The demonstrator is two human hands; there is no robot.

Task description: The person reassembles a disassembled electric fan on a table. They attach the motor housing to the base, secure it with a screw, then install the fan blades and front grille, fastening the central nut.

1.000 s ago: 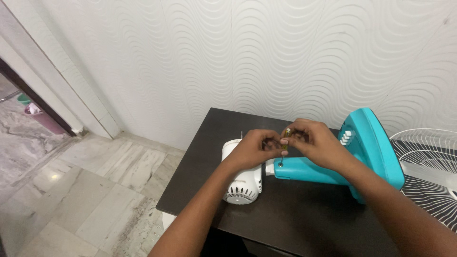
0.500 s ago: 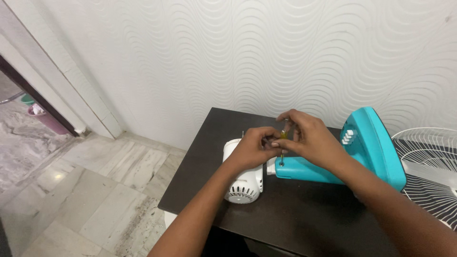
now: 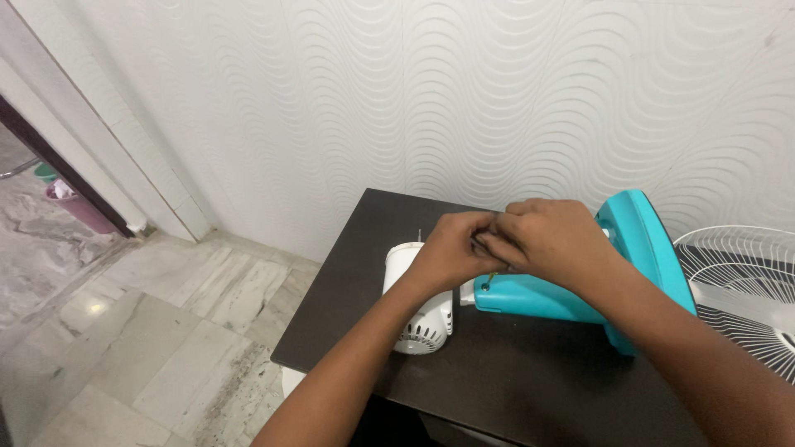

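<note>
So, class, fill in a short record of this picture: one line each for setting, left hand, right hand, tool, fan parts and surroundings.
setting: dark table against a white wavy-patterned wall
left hand: closed, over the white motor housing
right hand: closed against the left, over the teal fan stand
tool: thin screwdriver tip showing below the hands
fan parts: white wire grille at right
surroundings: marble floor, doorway left

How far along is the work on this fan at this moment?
Done: the white motor housing and teal stand lie joined on the dark table. In hand: the left hand and right hand close together over a small screwdriver at the stand's neck. Left: the white grille lies apart at the right, unattached.
</note>
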